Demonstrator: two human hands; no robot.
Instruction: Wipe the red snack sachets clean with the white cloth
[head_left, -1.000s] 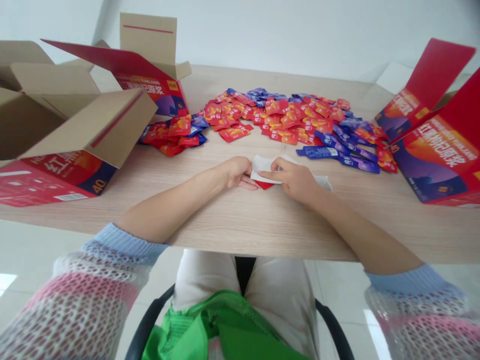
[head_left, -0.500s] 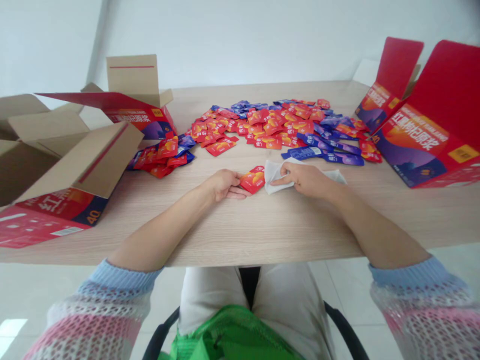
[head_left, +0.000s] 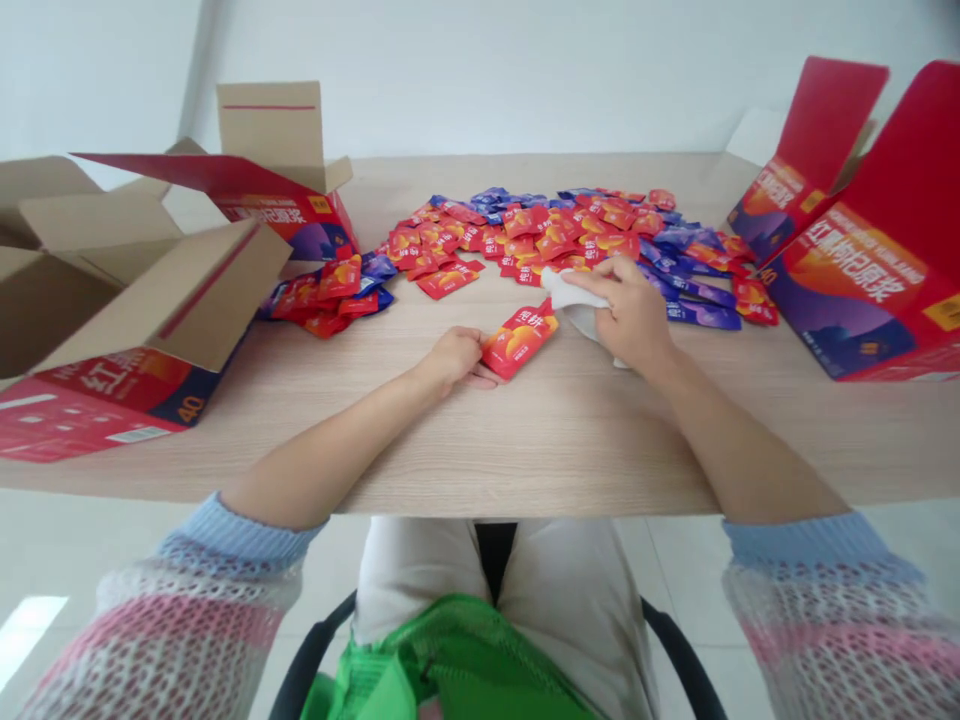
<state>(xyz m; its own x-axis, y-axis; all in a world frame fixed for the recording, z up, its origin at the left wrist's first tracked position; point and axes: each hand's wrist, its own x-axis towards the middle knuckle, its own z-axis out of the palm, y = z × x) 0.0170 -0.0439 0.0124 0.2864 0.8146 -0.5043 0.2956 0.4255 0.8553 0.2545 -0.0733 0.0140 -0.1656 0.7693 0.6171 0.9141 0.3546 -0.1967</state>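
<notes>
A red sachet (head_left: pixel 520 340) with orange fruit printed on it is pinched at its lower left edge by my left hand (head_left: pixel 459 357). My right hand (head_left: pixel 634 312) grips a crumpled white cloth or tissue (head_left: pixel 574 292), whose leading end is at the sachet's upper right corner; whether they touch I cannot tell. Part of the cloth hangs below my right fingers. Beyond both hands spreads a heap of red sachets (head_left: pixel 555 238) mixed with blue-purple sachets (head_left: pixel 701 315).
Open red-and-blue cartons stand at the left (head_left: pixel 127 395), the back left (head_left: pixel 289 225) and the right (head_left: pixel 862 290). A smaller pile of sachets (head_left: pixel 337 290) lies by the left cartons. The table's front edge (head_left: pixel 525 515) runs just before my lap.
My right hand has lifted and moved away from me with the cloth, off the sachet's face. More of the sachet now shows, and it is tilted up to the right.
</notes>
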